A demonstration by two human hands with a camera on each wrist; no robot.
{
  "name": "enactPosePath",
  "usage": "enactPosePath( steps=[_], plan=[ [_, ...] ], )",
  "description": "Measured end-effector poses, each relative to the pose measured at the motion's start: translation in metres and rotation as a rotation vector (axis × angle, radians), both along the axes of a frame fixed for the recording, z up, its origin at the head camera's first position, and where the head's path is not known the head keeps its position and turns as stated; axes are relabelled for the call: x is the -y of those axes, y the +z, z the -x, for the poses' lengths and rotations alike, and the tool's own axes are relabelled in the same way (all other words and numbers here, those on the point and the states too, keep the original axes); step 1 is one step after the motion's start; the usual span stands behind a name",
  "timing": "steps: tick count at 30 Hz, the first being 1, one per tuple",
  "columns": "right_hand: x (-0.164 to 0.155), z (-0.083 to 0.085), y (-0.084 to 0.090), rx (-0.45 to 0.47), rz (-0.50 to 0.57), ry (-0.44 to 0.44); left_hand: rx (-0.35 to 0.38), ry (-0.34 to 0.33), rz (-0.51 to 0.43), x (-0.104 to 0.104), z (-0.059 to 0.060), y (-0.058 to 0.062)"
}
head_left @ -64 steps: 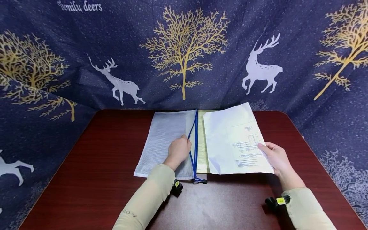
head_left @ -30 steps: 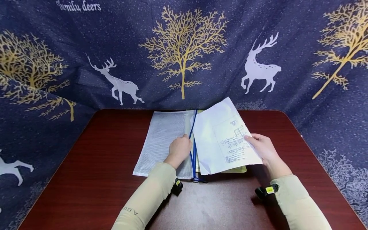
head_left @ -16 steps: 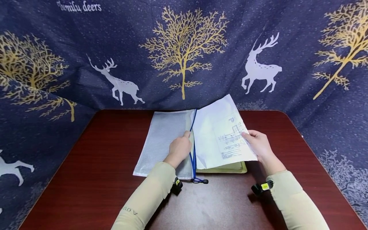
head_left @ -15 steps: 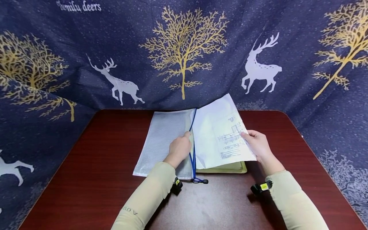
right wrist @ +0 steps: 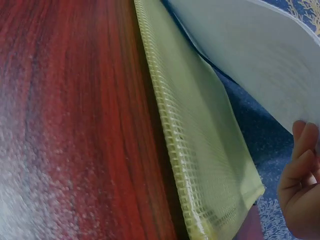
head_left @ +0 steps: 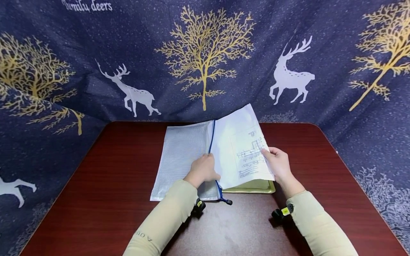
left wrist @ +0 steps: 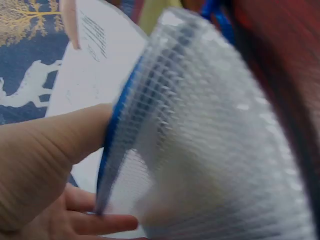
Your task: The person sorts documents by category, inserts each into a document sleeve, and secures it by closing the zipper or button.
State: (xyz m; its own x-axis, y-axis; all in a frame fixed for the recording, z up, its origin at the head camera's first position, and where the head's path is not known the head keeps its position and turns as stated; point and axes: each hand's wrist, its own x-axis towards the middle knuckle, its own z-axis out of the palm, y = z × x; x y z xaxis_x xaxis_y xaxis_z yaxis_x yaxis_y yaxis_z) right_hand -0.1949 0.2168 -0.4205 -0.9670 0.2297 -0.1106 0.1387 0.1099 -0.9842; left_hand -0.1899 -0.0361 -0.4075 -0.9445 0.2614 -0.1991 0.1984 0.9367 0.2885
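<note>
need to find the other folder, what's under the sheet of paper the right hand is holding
Under the paper lies a yellow-green mesh pouch on the table; only its near edge and corner show. The right hand holds the paper. The sheet covers the rest of the pouch.

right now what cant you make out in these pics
- Print on the paper sheet: head view, too small to read.
- Whether the sheet's edge is inside the white mesh pouch: left hand covers the opening.
- Yellow pouch: mostly hidden under the sheet.
- Left wrist view: blurred.
</note>
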Motion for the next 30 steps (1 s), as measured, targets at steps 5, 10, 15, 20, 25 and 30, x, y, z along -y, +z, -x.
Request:
enactPosePath(
  steps=[5,10,15,20,25,30],
  plan=[
    [0.002,0.001,-0.003,0.019,-0.006,-0.006,0.118,-0.057,0.039,-0.002,-0.007,0.009],
    [0.005,0.000,-0.003,0.041,-0.001,-0.007,0.151,-0.060,0.065,-0.005,-0.011,0.008],
    [0.006,-0.003,-0.003,0.052,-0.043,0.004,0.117,0.016,-0.008,-0.006,-0.006,0.000],
    [0.004,-0.006,-0.007,0.045,-0.130,-0.007,0.007,0.133,-0.118,-0.003,0.000,-0.007],
    [0.001,-0.005,-0.009,0.022,-0.205,-0.040,-0.100,0.188,-0.178,-0.001,0.004,-0.012],
    [0.000,-0.005,-0.006,0.027,-0.116,-0.043,-0.181,0.224,-0.216,0.000,0.004,-0.013]
  ],
)
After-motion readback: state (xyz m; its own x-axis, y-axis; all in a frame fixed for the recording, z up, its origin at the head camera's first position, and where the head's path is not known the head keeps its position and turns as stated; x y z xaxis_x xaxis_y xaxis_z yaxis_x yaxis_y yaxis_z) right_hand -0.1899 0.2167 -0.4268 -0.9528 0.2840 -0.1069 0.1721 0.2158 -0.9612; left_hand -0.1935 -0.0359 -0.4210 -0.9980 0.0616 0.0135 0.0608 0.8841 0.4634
